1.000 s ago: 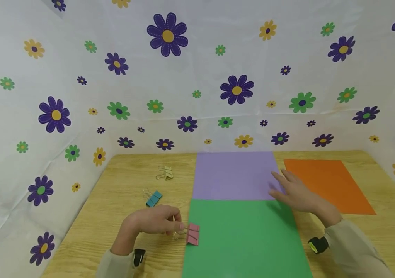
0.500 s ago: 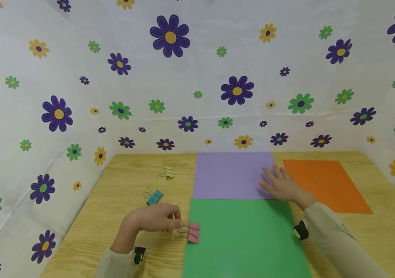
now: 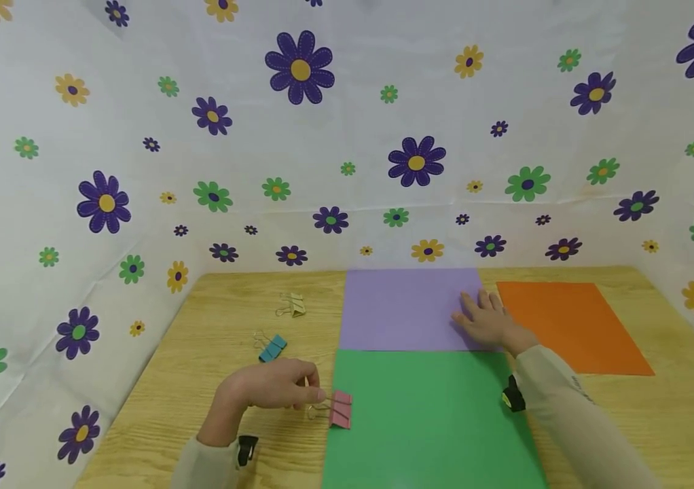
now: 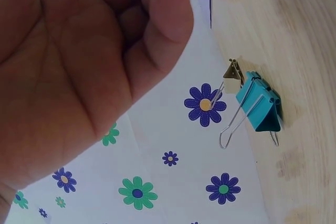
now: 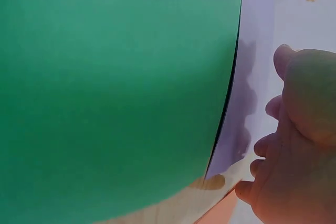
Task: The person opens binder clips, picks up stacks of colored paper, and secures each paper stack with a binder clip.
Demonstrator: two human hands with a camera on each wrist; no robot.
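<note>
A pink binder clip [image 3: 341,409] sits on the left edge of a green sheet [image 3: 432,414]. My left hand [image 3: 270,386] is beside it, fingers curled, thumb and fingertips pinching one of its wire handles. That pinch is out of sight in the left wrist view, where the palm fills the upper left. Over the lower right part of a purple sheet [image 3: 402,305], my right hand [image 3: 484,322] lies palm down with fingers spread. The right wrist view shows its fingers [image 5: 265,145] above the purple sheet's border; whether they press on it I cannot tell.
A teal binder clip [image 3: 272,348] and a pale yellow one [image 3: 295,305] lie on the wooden table [image 3: 212,319] at the left. An orange sheet [image 3: 579,329] is at the right. Flower-printed cloth [image 3: 347,122] encloses the back and sides.
My right hand has moved left, from the purple sheet's right edge further onto it. The left hand stays at the pink clip. The head view has shifted slightly.
</note>
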